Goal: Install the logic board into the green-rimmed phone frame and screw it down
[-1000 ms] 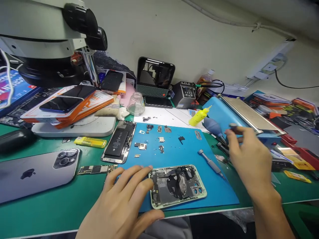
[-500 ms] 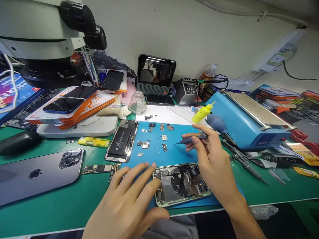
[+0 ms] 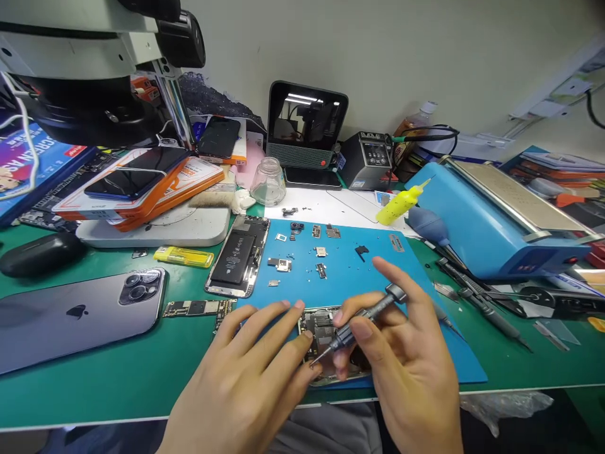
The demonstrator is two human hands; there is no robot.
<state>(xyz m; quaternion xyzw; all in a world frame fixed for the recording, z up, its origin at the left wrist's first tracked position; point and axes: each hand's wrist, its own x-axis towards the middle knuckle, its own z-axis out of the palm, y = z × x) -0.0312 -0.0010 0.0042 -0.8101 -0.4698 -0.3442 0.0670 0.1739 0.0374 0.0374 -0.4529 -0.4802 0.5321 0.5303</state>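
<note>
An opened phone housing (image 3: 326, 329) lies on the blue mat, its inner parts showing and its right portion hidden under my right hand. My left hand (image 3: 250, 372) spans the housing's left end, fingers stretched along it and the thumb by its lower-left corner, gripping it. Between the thumb and fingers of my right hand (image 3: 401, 353) is a slim grey precision screwdriver (image 3: 362, 323). Its tip points down-left at the housing's lower-left corner, close to my left thumb. Small phone parts, among them a metal plate (image 3: 321, 251) and a camera module (image 3: 297, 226), lie beyond on the mat (image 3: 350, 277).
A phone screen assembly with battery (image 3: 234, 258), a logic board (image 3: 196, 308) and a purple phone (image 3: 85, 315) lie to the left. Above them stands a microscope (image 3: 94, 88). Tweezers (image 3: 486, 312), a yellow bottle (image 3: 401, 205) and a blue heating machine (image 3: 496, 221) are at right.
My right hand has brought the screwdriver from above the mat down-left to the phone housing. My left thumb has moved up to its corner. The view has shifted slightly.
</note>
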